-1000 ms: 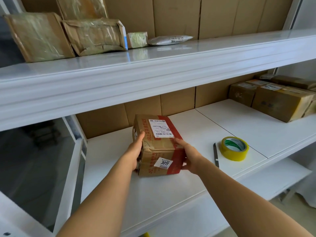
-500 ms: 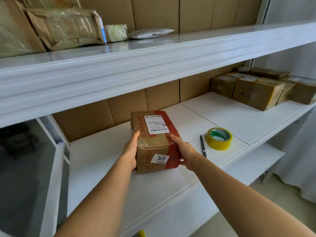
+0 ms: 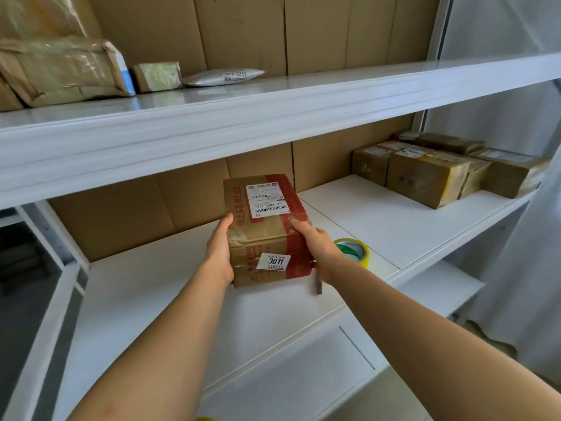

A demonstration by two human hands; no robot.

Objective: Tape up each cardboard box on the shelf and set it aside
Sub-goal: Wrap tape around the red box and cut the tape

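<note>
The left hand (image 3: pixel 219 253) holds the left side of a small brown cardboard box with red printed tape and two white labels (image 3: pixel 267 232): the palm lies flat against the side and the thumb reaches over the top edge. The right hand (image 3: pixel 315 247) holds the opposite side in the same way, with the fingers along the red band. So both hands are occupied with the one box, pressing it between them. The box sits on the white middle shelf board (image 3: pixel 145 293), a little in front of the brown cardboard back panel (image 3: pixel 121 220); whether its bottom fully rests on the board or is slightly lifted, the view does not show clearly.

Just beside the right wrist, on the same board, lies a roll of yellow tape with a green inner core (image 3: pixel 355 252), and a thin dark tool, probably a cutter (image 3: pixel 318 284), sticks out under the wrist.

Further to the right, a group of brown boxes already wrapped in yellowish tape (image 3: pixel 431 177) stands well apart.

The step in hand seems to be the positioning of this box for taping. The next move probably requires one hand to let go and reach the tape roll, while the other keeps the box steady so it does not slide.
</note>
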